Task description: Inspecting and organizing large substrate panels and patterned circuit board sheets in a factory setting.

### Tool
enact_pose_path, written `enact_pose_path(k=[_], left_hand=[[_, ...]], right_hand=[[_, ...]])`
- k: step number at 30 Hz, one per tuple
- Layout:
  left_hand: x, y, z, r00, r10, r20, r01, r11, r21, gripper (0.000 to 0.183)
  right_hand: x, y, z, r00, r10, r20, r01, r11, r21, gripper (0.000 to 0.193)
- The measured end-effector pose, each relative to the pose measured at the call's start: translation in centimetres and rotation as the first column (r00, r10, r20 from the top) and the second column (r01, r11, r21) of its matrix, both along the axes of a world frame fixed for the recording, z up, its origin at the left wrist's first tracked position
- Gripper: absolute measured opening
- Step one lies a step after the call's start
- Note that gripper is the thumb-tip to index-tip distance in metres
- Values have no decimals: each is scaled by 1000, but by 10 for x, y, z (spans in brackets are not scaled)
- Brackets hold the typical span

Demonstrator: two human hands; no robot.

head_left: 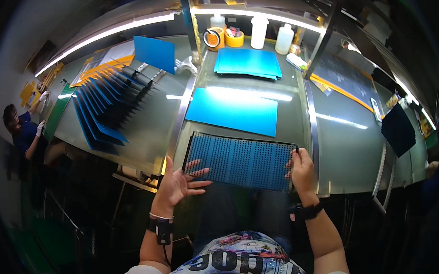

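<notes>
In front of me is a see-through bluish film sheet (240, 160) with rows of dark dots and a dark border, tilted over the near edge of the bench. My right hand (302, 172) pinches its right edge, and some fingertips show through the film. At the left edge, my left hand (175, 185) is open, thumb up and fingers spread, partly behind the film. Whether it bears any weight I cannot tell. Just beyond lies a flat blue plate (233, 114) on the bench. Farther back sits a stack of similar blue plates (248, 62).
Several blue plates (96, 111) stand fanned in a rack on the left bench, near another upright plate (154, 53). Bottles (284, 38) and tape rolls (234, 38) line the back under a lamp. Dark plates (398, 129) stand at right. A co-worker (25, 130) works far left.
</notes>
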State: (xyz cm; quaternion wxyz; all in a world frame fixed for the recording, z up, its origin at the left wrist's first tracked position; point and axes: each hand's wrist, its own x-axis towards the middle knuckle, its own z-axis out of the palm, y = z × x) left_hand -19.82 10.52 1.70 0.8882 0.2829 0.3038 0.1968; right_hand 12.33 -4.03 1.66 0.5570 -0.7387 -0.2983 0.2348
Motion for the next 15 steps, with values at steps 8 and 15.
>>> enact_pose_path(k=[8,15], left_hand=[[9,-12,-18,830,304,-467,-116,914,389,23],[18,-36,-13,846,363,-390,-202,896,395,16]], right_hand=[[-3,-28,-25,876,135,-463,-139,990,26,21],[-24,-70,-18,918,114,-380,-205,957,-207,11]])
